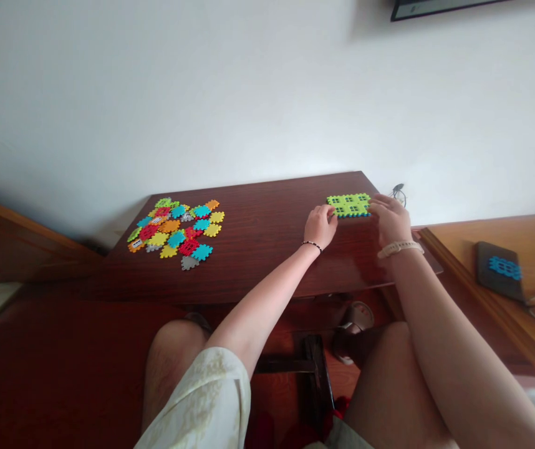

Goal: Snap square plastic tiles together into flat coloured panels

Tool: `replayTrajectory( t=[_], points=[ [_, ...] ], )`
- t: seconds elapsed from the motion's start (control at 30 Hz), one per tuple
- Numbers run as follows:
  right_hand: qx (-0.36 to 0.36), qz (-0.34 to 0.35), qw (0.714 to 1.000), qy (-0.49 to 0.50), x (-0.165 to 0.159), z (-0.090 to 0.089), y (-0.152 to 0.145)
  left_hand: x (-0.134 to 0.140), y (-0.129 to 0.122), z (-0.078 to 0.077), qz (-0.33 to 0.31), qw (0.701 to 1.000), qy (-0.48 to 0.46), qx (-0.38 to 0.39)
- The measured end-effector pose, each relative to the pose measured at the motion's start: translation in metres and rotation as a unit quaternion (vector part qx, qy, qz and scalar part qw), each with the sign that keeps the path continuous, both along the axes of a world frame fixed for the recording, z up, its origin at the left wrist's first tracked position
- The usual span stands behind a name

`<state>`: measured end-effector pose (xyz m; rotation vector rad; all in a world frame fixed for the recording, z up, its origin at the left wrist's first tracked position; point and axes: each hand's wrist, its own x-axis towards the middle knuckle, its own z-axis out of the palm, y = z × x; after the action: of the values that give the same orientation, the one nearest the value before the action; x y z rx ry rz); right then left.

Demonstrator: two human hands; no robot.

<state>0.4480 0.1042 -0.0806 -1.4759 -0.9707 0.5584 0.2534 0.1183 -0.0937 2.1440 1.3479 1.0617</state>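
A flat panel of bright green interlocking tiles (350, 205) lies at the right part of the dark red table. Its tiles have window-like cutouts, and a teal toothed edge shows along the near side. My left hand (321, 226) has its fingers closed at the panel's left end. At the opposite end, my right hand (391, 217) grips the right edge with thumb and fingers; part of that edge is hidden behind them. A loose pile of toothed plastic tiles (170, 225) in yellow, red, blue, orange, green and grey sits on the left of the table.
The table (258, 249) stands against a white wall. To the right, a wooden surface (454, 237) carries a dark flat device (499, 270) with a blue tile piece (504, 267) on it. A thin black cable (399, 194) lies behind my right hand.
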Motion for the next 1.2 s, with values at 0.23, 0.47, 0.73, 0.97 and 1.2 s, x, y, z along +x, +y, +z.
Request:
replayTrajectory(
  t=[0.23,0.47,0.73,0.97,1.2],
  points=[
    [0.000,0.129,0.974,0.187,-0.086,0.005,-0.022,-0.086,-0.068,0.013,-0.117,0.990,0.067,0.037],
    [0.022,0.299,0.933,-0.200,-0.160,0.004,-0.064,-0.183,-0.095,0.016,-0.002,0.989,0.139,0.041],
    [0.032,0.271,0.819,-0.505,-0.192,-0.024,-0.074,-0.212,-0.108,-0.002,0.074,0.969,0.233,0.045],
    [0.038,0.257,0.811,-0.525,-0.193,-0.027,-0.074,-0.206,-0.109,-0.006,0.062,0.971,0.219,0.076],
    [0.043,0.253,0.813,-0.522,-0.195,-0.027,-0.076,-0.206,-0.109,-0.005,0.066,0.966,0.239,0.075]
  ],
)
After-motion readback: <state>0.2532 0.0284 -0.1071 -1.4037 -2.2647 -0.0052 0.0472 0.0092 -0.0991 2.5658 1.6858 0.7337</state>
